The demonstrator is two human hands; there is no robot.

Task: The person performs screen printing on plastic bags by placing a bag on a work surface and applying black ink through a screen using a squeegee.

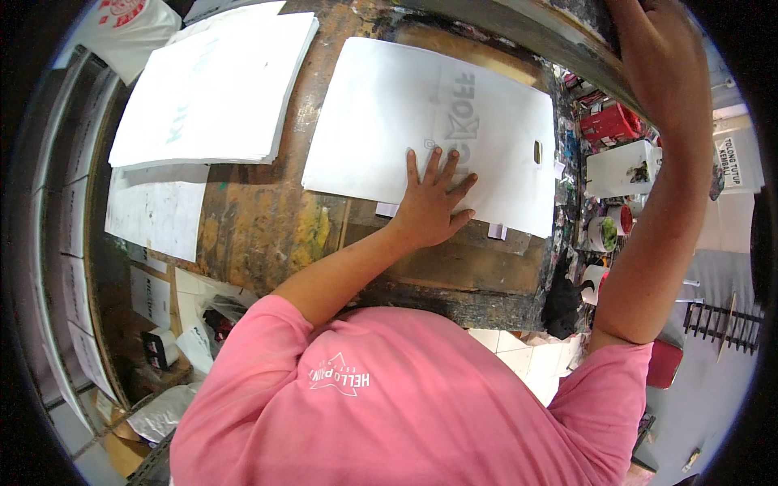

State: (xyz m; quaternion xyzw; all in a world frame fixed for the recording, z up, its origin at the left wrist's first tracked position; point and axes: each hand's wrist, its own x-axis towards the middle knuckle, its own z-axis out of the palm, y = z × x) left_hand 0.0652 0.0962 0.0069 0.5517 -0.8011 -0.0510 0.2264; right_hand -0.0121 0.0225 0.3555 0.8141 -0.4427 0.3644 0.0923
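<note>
Left hand (428, 206), fingers spread, presses one white bag (381, 121); right-hand (660, 57) fingers hidden.

The right hand (660, 44) is cut off by the frame's top edge at upper right, its fingers unseen. The left hand (433, 202) hides part of the white bag (381, 121); the faint grey print seems reversed.

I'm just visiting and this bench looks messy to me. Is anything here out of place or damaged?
Nothing looks spilled or broken. The worktable is crusted with old paint stains. The left hand presses flat on a white bag, which lies slightly askew; the right hand grips a raised frame. A white stack sits alongside.
</note>
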